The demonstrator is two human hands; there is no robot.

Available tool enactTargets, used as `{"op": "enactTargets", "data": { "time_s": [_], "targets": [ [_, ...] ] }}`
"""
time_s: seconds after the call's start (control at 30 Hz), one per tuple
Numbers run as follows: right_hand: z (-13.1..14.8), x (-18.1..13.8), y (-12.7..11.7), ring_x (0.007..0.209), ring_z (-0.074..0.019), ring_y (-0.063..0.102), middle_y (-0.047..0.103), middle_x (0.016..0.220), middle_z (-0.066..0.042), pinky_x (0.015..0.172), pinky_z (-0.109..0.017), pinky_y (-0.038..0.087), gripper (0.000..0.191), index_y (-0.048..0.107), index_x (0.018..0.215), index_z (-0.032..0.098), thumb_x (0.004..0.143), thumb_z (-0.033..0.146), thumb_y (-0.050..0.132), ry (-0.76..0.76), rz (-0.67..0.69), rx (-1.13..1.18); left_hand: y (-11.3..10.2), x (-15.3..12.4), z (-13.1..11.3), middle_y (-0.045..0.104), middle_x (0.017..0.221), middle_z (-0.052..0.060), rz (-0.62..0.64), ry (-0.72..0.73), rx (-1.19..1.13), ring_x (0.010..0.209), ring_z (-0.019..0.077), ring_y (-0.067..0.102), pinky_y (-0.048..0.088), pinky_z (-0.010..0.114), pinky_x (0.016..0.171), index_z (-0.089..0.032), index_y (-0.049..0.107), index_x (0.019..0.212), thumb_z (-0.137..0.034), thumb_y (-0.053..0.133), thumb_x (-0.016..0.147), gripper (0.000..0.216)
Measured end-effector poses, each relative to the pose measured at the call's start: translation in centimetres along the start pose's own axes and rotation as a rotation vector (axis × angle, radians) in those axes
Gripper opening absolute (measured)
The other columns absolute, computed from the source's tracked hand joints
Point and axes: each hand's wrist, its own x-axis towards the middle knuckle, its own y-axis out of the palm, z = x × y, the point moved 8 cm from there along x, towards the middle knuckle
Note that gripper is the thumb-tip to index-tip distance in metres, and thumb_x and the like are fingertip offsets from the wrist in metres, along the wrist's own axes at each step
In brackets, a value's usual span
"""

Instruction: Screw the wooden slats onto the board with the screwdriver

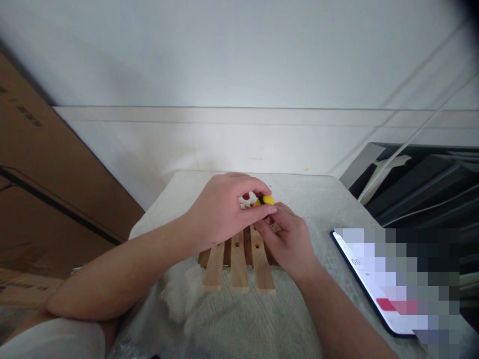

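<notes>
My left hand (pixel 234 207) reaches in from the left, thumb and fingers pinching the yellow-and-black handle (pixel 267 200) of what looks like a screwdriver; its shaft is hidden. Close against it, my right hand (pixel 290 232) has its fingers curled at the wooden piece below the handle. What those fingers grip is hidden. Under both hands lies a wooden assembly: three pale slats (pixel 238 269) with round holes point toward me, over a darker brown wooden part (pixel 204 258). Its far side is mostly covered by my hands.
A cloth-covered table (pixel 190 309) carries the work. At its right lies a phone (pixel 359 274) with a lit screen, partly blurred out. Large cardboard boxes (pixel 48 149) stand at the left, a white wall (pixel 239 139) behind, and dark panels (pixel 422 184) at the right.
</notes>
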Motion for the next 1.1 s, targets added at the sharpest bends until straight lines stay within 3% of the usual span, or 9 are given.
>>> {"op": "enactTargets", "data": {
  "time_s": [0.67, 0.9, 1.1],
  "targets": [
    [-0.6, -0.3, 0.9, 0.076, -0.0197, 0.061, 0.068, 0.077, -0.005, 0.067, -0.034, 0.048, 0.010, 0.062, 0.081, 0.021, 0.088, 0.023, 0.055, 0.002, 0.076, -0.039, 0.1, -0.2, 0.7, 0.069, 0.073, -0.001, 0.054, -0.124, 0.072, 0.062, 0.0109, 0.057, 0.042, 0.023, 0.059, -0.019, 0.070, 0.079, -0.023, 0.065, 0.074, 0.008],
    [-0.6, -0.5, 1.6, 0.084, -0.0214, 0.060, 0.071, 0.090, -0.005, 0.075, -0.038, 0.048, 0.018, 0.065, 0.101, 0.022, 0.086, 0.019, 0.054, 0.009, 0.129, 0.015, -0.2, -0.4, 0.4, 0.069, 0.071, -0.001, 0.106, -0.132, 0.085, 0.061, 0.0106, 0.056, 0.042, 0.022, 0.057, -0.018, 0.072, 0.083, -0.016, 0.059, 0.072, 0.017],
    [-0.8, -0.6, 2.0, 0.083, -0.0222, 0.059, 0.070, 0.085, -0.005, 0.073, -0.038, 0.048, 0.013, 0.066, 0.093, 0.024, 0.085, 0.019, 0.056, 0.075, 0.112, 0.026, -0.1, -0.3, 0.4, 0.070, 0.074, -0.001, 0.195, -0.142, 0.015, 0.060, 0.0111, 0.057, 0.043, 0.023, 0.057, -0.020, 0.072, 0.084, -0.019, 0.061, 0.072, 0.016]
  ]
}}
